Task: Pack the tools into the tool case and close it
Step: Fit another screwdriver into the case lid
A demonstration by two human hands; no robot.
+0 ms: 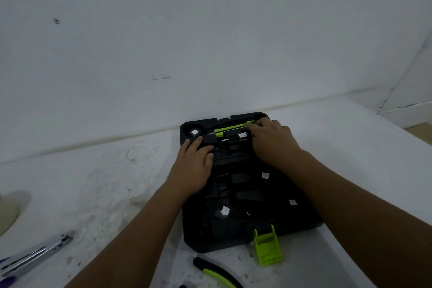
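Observation:
The black tool case (289, 215) lies open on the white table, its moulded slots facing up and a bright green latch (267, 246) at its near edge. A green and black tool (230, 127) lies in a slot along the far edge. My right hand (272, 139) rests on that tool's right end, fingers pressing it down. My left hand (192, 163) lies flat on the case's left side, its fingertips on a black tool head (209, 139) at the left end of the green tool.
A green and black handled tool (217, 272) lies on the table just in front of the case. A chrome tool (35, 255) lies at the near left. Small white stickers dot the case. The wall stands right behind the case.

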